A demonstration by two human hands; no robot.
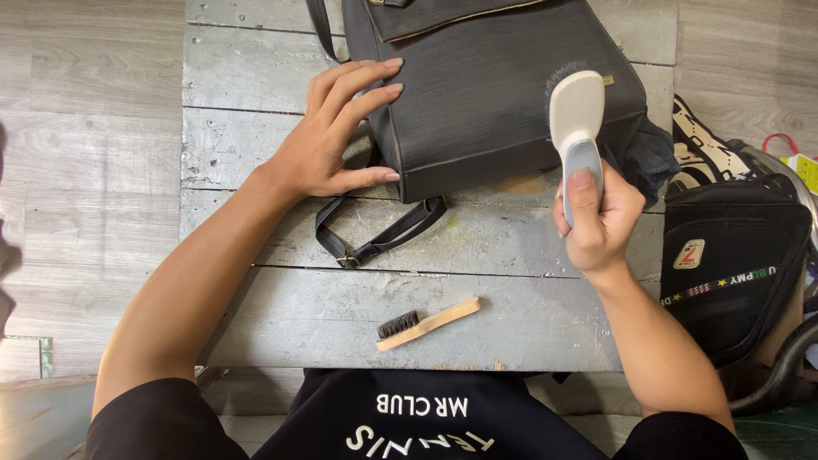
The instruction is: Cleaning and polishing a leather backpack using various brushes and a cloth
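Observation:
A black textured bag (pixel 486 77) lies on a grey wooden table (pixel 256 145). My left hand (pixel 336 136) rests flat on the bag's left bottom corner, fingers spread. My right hand (pixel 596 217) grips the grey handle of a white brush (pixel 576 115), whose dark bristles press on the bag's right lower part. The bag's black strap with a buckle (pixel 379 234) loops out onto the table below the bag.
A small wooden brush with dark bristles (pixel 426 324) lies near the table's front edge. A second black bag with a patch (pixel 733 264) sits to the right beside the table. Dark cloth (pixel 652 158) pokes out by the bag's right corner. Grey floorboards lie to the left.

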